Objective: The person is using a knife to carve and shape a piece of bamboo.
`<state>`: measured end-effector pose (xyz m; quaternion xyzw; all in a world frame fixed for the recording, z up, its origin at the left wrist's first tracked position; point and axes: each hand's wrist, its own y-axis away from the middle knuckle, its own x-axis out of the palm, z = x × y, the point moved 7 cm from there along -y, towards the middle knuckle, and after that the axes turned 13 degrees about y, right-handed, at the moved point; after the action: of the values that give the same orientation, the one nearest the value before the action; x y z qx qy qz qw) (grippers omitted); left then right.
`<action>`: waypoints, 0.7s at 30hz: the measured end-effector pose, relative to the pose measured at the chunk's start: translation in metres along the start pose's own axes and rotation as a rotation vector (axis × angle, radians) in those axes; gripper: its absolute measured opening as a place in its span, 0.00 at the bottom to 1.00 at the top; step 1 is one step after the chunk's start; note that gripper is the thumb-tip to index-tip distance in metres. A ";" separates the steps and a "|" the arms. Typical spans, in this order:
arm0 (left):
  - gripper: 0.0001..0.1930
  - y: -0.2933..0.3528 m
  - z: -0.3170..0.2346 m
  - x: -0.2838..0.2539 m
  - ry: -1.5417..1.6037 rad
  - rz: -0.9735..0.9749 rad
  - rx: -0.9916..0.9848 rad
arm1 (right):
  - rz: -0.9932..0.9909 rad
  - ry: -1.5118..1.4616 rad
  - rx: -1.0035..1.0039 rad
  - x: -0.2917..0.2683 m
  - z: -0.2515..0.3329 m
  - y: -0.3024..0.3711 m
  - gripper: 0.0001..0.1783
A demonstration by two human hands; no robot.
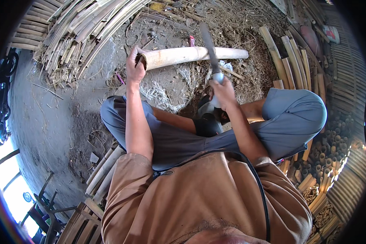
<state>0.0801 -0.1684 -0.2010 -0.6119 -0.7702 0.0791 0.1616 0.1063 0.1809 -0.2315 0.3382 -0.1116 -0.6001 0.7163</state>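
Note:
My left hand (pixel 136 65) grips the hollow near end of a pale bamboo pole (pixel 175 56), its fingers wrapped round the rim. The pole stretches away to the right, above the ground in front of my crossed legs. In my right hand (pixel 223 92) is a machete (pixel 210 46), held by its light blue-grey handle. Its long dark blade points away from me and crosses the bamboo toward the pole's far end. Whether the edge touches the bamboo I cannot tell. The blade is a little blurred.
Split bamboo strips (pixel 85 30) are heaped at the far left. Upright bamboo pieces (pixel 290 61) stand on the right, above many cut tubes (pixel 333 150). Shavings and dry litter (pixel 240 32) cover the ground ahead, with clear plastic (pixel 160 93) near my legs. A white bucket (pixel 332 34) lies far right.

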 end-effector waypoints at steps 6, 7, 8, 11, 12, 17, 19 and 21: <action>0.05 -0.007 -0.006 0.003 -0.022 -0.041 -0.006 | 0.055 0.145 -0.111 0.008 0.015 0.018 0.11; 0.05 -0.006 -0.005 -0.006 -0.037 -0.083 -0.016 | 0.168 0.234 -0.186 0.019 0.023 0.021 0.12; 0.04 -0.002 0.007 -0.016 -0.010 -0.151 -0.058 | 0.237 0.190 -0.195 0.025 0.029 0.026 0.13; 0.04 0.006 0.031 -0.031 0.032 -0.322 -0.186 | 0.206 0.134 -0.180 0.028 0.025 0.018 0.13; 0.06 0.006 0.036 -0.026 0.153 -0.348 -0.292 | 0.104 0.132 -0.151 0.018 0.016 0.011 0.13; 0.08 0.001 0.019 0.004 0.284 -0.396 -0.449 | -0.240 -0.021 0.104 -0.021 -0.056 -0.034 0.12; 0.09 -0.002 0.021 0.015 0.360 -0.403 -0.518 | -0.272 0.122 -0.005 -0.011 -0.067 -0.033 0.12; 0.15 0.006 0.021 -0.006 0.337 -0.424 -0.483 | -0.118 0.337 -0.286 0.029 -0.025 -0.002 0.14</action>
<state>0.0792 -0.1716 -0.2234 -0.4634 -0.8390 -0.2424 0.1500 0.1265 0.1622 -0.2582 0.3348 0.1157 -0.5856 0.7291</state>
